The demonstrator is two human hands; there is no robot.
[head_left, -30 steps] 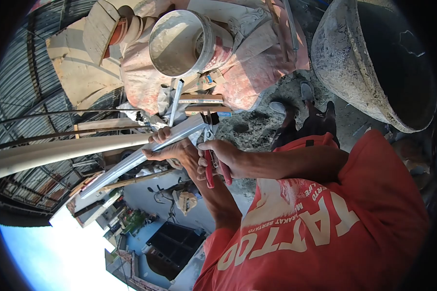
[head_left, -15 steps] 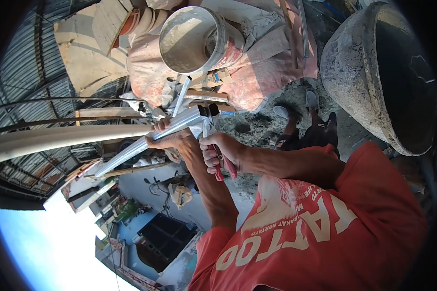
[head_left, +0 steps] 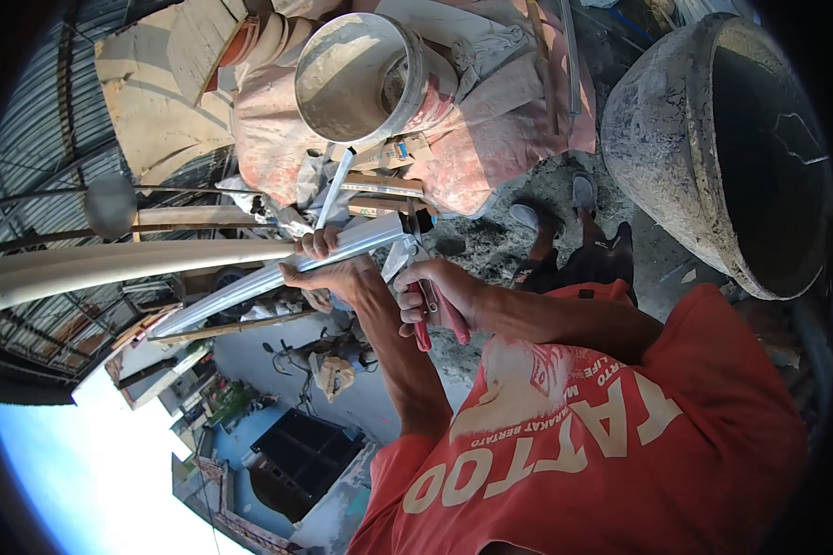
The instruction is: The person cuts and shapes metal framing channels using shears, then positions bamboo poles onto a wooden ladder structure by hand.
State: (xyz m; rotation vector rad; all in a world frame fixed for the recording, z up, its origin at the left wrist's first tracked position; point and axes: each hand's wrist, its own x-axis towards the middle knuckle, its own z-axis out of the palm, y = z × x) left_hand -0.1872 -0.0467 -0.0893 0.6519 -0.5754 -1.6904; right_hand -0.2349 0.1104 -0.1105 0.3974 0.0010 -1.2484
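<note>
My left hand [head_left: 331, 264] is wrapped around a long, shiny metal channel [head_left: 241, 294], close to its cut end. The channel runs from the lower left to the middle of the view. Red-handled tin snips [head_left: 425, 310] are in my right hand [head_left: 444, 291]. Their handles stand apart, and their jaws are at the channel's dark open end; whether the blades bite the metal is hard to see. A narrow metal strip [head_left: 336, 188] sticks out just beyond my left hand.
A large white bucket [head_left: 423, 92] stands on pinkish sheeting [head_left: 486, 153]. At right is a big mortar-crusted tub [head_left: 657, 139]. Cardboard pieces [head_left: 384, 185] lie near the channel's end. A pale curved pole [head_left: 139, 264] passes at left. A motorbike [head_left: 310, 361] is parked below.
The snips' handles have spread wider apart, and their jaws have shifted slightly at the channel's end. My left hand keeps its hold. The whole view has shifted slightly.
</note>
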